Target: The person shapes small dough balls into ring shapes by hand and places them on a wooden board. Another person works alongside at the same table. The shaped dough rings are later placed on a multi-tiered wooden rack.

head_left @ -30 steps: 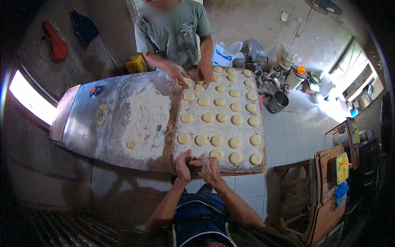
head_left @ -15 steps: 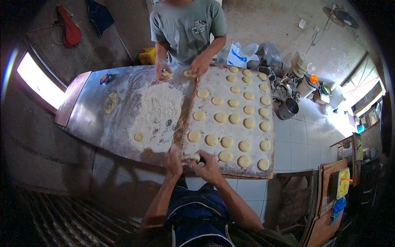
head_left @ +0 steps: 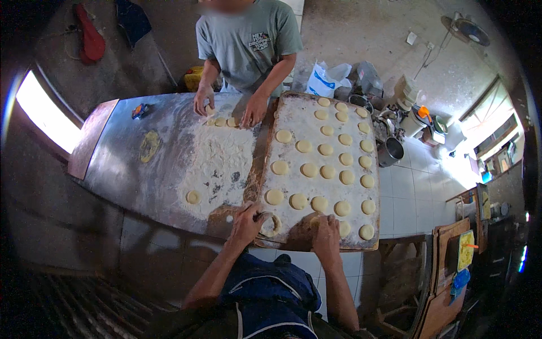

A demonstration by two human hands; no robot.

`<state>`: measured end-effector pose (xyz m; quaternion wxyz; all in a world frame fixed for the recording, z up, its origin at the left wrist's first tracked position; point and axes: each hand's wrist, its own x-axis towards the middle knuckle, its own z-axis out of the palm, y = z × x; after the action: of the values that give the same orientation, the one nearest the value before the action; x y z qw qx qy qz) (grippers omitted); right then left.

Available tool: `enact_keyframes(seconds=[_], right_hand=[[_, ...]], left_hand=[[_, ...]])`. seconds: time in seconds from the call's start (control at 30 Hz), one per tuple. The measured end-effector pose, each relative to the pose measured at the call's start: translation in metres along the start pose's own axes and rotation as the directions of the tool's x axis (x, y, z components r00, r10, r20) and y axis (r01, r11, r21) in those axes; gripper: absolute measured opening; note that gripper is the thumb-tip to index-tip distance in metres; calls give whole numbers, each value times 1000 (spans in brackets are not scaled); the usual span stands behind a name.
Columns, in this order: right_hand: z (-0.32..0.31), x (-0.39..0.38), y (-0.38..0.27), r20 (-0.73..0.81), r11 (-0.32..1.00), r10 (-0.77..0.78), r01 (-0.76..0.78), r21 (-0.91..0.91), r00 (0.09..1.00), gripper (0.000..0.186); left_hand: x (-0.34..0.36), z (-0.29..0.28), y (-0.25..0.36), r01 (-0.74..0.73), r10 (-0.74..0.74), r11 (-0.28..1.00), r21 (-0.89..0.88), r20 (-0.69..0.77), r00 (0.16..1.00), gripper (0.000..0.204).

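Observation:
My left hand (head_left: 247, 222) is closed on a pale dough ring (head_left: 271, 225), held over the near left corner of the floured board (head_left: 291, 169). A dark edge shows between ring and fingers. My right hand (head_left: 326, 236) is over the board's near edge, its fingers drawn together and pointing down. They touch or cover a dough round (head_left: 314, 221), partly hidden; what they pinch cannot be made out. Rows of flat dough rounds (head_left: 319, 204) lie on the board. Left of it, a lone dough round (head_left: 193, 196) with a ring mark rests on the floured metal tabletop (head_left: 118, 147).
Across the table a person (head_left: 245, 51) handles several small dough pieces (head_left: 221, 122). Loose flour (head_left: 223, 158) and a flat dough scrap (head_left: 149, 146) lie on the tabletop. Metal pots (head_left: 391, 151) and a white bag (head_left: 323, 81) stand beyond the board; a wooden rack (head_left: 446, 265) is at right.
My hands were together at the board's near left corner and have parted. The right hand moved right over the dough rounds; the left keeps the ring. The other person's hands shifted, revealing dough pieces.

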<state>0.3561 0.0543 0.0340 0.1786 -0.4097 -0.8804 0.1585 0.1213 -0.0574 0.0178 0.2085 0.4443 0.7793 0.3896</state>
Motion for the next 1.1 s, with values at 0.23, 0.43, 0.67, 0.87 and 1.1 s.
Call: enact_keyframes(seconds=[0.23,0.43,0.67,0.87,1.1], right_hand=[[-33,11,-13,244,912,162,-239,333,956,27],[18,106,-106,94,825,-183,101,556,979,20],[198,235,-230,296,898,-355,235,372,887,28],[217,240,-253,321,904,-426,406,131,846,24],[157,192,-249,367,653,-67,-237,719,928,24]], left_hand=[[60,12,11,-325,300,878,353,123,946,40],[48,-62,-48,184,-177,974,-129,62,982,51],[52,-146,-143,134,11,949,284,-456,890,46],[30,-165,-161,119,-142,990,-79,-442,886,37],[64,-151,-133,143,-314,769,-623,-174,933,29]])
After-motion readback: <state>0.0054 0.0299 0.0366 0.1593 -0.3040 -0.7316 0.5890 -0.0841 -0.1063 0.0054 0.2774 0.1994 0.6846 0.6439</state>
